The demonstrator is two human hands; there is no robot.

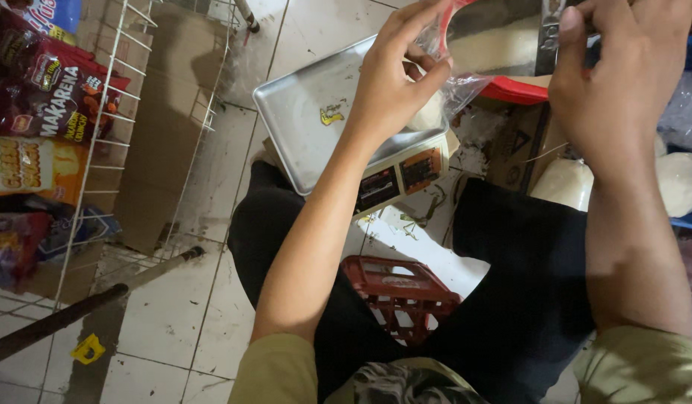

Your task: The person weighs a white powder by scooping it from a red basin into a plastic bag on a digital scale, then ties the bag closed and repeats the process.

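Note:
My left hand [394,78] pinches the top of a small clear plastic bag [454,82] holding a white lump [428,116], which rests on the metal pan of a digital scale [308,112]. My right hand [622,75] is raised at the upper right, fingers curled around a thin dark object [549,34] near the bag's mouth; what it is cannot be made out. The scale's display panel [398,178] faces my knees.
A white wire rack [129,97] with colourful snack packets [39,97] stands at the left. A red plastic crate [402,292] sits under me between my legs. White filled bags [570,183] and a red lid [514,90] lie at the right, on tiled floor.

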